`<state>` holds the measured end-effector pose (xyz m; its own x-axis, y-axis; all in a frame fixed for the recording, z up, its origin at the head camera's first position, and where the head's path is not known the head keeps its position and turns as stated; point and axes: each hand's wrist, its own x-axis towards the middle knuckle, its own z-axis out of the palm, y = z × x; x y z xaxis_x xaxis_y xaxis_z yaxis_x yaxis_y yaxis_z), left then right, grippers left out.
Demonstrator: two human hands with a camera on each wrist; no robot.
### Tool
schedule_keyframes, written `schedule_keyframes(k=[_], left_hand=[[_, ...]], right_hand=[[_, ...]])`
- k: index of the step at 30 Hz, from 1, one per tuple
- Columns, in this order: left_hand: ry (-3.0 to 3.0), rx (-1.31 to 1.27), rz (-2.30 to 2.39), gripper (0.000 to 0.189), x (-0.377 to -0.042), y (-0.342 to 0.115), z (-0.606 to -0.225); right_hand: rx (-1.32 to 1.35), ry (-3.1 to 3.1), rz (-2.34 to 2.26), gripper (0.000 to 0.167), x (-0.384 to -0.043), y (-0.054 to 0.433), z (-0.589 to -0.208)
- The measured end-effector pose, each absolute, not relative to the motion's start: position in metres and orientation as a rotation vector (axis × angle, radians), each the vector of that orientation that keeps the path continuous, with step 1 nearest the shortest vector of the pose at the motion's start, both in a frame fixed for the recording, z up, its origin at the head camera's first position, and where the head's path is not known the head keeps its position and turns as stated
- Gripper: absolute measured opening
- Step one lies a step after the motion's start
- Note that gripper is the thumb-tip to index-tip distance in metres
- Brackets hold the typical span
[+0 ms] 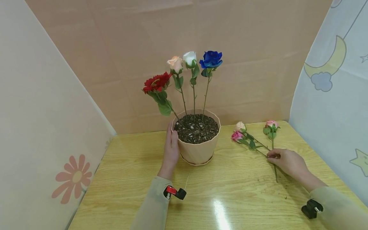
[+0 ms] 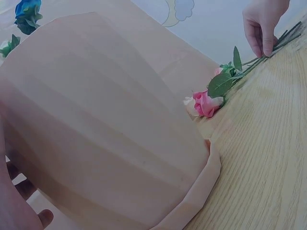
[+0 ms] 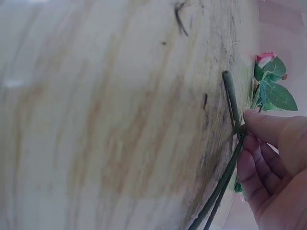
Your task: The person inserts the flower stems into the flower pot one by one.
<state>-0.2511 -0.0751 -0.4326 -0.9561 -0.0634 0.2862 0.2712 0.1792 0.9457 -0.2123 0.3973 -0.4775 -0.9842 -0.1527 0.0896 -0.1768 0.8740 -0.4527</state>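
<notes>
My left hand [image 1: 171, 150] lies along the left side of a pale pink flowerpot [image 1: 198, 151], fingers and thumb extended against its wall. Dark soil [image 1: 198, 134] fills the pot. Standing in it are a red flower [image 1: 156, 83], a peach rose [image 1: 175, 64], a white rose [image 1: 189, 59] and a blue rose [image 1: 211, 59]. On the right, my right hand [image 1: 288, 163] pinches a green stem [image 3: 230, 96] between thumb and fingertips, where several rose stems cross on the table. I cannot tell which rose's stem it pinches.
Lying on the wooden table [image 1: 138, 185] are a cream rose [image 1: 240, 126], a dark pink rose [image 1: 237, 136] and a light pink rose [image 1: 271, 124]. Dark crumbs lie near the right hand. A pink cloth wall [image 1: 244, 86] stands behind, with patterned walls at both sides.
</notes>
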Motion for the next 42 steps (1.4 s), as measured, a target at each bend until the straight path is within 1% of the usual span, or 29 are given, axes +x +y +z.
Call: schedule_keyframes(k=[9,15,30,42], left_hand=[[-2.182,-0.214,-1.842,0.060,-0.250,-0.075,-0.432],[-2.179,-0.214,-1.837,0.059,-0.250,-0.074,-0.432],[-2.183,-0.209,-1.857,0.058,-0.251,-0.075,-0.434],[-2.180,-0.195,-1.857,0.057,-0.250,-0.074,-0.431]], right_hand=[[0.257,-3.016,0.713,0.012,-0.214,0.396,-0.477],[0.252,-2.997,0.717,0.019,-0.212,0.391,-0.472],[0.229,-2.888,0.882,0.034,-0.212,0.361,-0.424],[0.225,-2.773,0.996,0.037,-0.213,0.335,-0.385]])
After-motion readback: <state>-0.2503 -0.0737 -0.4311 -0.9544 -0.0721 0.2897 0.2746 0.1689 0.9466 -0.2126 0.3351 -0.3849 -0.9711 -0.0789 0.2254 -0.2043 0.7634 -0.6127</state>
